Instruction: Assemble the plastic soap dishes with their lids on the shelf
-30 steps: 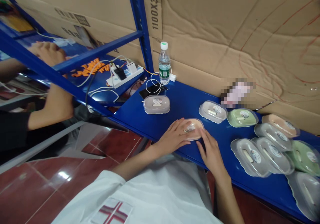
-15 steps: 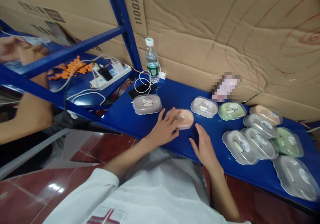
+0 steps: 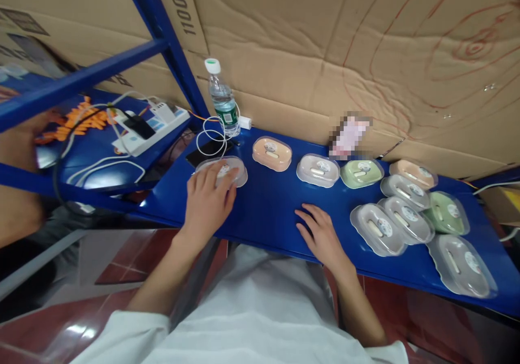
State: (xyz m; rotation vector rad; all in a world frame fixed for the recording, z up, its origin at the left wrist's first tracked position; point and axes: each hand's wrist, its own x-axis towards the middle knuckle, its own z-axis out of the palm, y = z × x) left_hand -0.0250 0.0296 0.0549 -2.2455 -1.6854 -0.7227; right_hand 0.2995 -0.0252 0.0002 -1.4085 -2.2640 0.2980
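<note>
Now left hand (image 3: 208,201) lies palm-down on the grey case (image 3: 227,170) at the left end of the blue shelf (image 3: 268,212), fingers spread loosely over its lid, not curled round it; whether it grips the case, cannot tell. Right hand (image 3: 320,235) rests flat on bare shelf near the front edge, fingers slightly apart, holding nothing. Grey case sits just in front of a black phone (image 3: 207,150) and a coiled white cable (image 3: 211,135). Water bottle (image 3: 222,99) stands upright behind, against the cardboard wall (image 3: 325,44). Pink case (image 3: 272,153) sits to the right of the grey one, apart from it, then a clear case (image 3: 317,169) and a green case (image 3: 361,173) in a row. More cases cluster at the right end, some overlapping. Power strip (image 3: 152,125) with plugs lies on the lower shelf to the left. Another person's arm (image 3: 16,190) shows at the far left edge.
</note>
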